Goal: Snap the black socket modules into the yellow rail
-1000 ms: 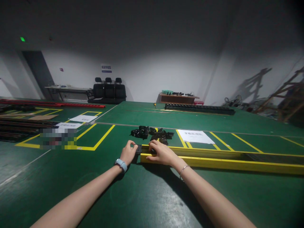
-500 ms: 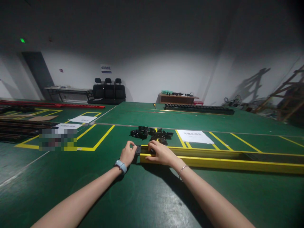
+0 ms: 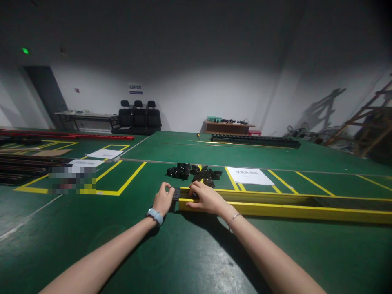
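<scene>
A long yellow channel rail (image 3: 275,211) lies across the green table, its left end in front of me. At that end my left hand (image 3: 163,198), with a pale blue watch on the wrist, pinches a black block (image 3: 176,193) that sits at the rail's opening. My right hand (image 3: 206,197) reaches over the rail near the same end, fingers curled down into the channel and thumb at the front wall. A dark piece shows under those fingers, mostly hidden. Just behind the hands lies a pile of black parts (image 3: 194,173).
A white paper label (image 3: 249,176) lies behind the rail among yellow tape lines. Dark bars (image 3: 30,167) and red rails (image 3: 67,135) lie to the left. Farther back are a black slatted strip (image 3: 255,141) and a screwdriver-like tool (image 3: 198,136).
The view has shifted slightly. Both hands keep nearly the same hold at the rail's left end, and the black block has barely moved, if at all.
</scene>
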Motion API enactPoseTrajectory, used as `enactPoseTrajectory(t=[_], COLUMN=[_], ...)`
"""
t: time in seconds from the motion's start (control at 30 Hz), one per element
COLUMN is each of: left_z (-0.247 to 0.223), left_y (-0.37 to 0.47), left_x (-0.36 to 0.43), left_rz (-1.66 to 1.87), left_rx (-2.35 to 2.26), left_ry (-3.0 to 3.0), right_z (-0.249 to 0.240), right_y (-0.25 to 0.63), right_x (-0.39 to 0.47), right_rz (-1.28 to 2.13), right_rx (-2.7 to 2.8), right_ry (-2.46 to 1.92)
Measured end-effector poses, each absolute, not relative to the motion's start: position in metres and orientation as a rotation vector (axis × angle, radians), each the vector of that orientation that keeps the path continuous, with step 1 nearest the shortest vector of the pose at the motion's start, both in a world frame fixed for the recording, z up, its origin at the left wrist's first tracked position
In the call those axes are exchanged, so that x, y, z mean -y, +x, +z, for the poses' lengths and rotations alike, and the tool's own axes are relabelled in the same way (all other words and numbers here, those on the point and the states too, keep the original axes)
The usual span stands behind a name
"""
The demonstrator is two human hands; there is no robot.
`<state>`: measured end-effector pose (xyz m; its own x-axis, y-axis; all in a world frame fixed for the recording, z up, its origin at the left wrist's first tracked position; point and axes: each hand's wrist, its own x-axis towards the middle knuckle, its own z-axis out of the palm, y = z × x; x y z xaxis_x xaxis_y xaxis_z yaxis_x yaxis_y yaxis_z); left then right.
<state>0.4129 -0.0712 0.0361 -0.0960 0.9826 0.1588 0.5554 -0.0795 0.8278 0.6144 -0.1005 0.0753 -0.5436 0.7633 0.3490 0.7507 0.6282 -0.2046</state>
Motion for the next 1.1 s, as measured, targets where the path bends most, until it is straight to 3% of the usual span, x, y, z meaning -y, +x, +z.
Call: enactPoseTrajectory(t=[1.1], left_z=[0.03], left_y=[0.401], left_x=[0.06], left_rz=[1.142], left_rx=[-1.42], left_ry=[1.718], right_z=[0.077], right_y=[0.615], right_x=[0.102], right_rz=[0.067], right_rx=[2.449], right_ry=[-1.222])
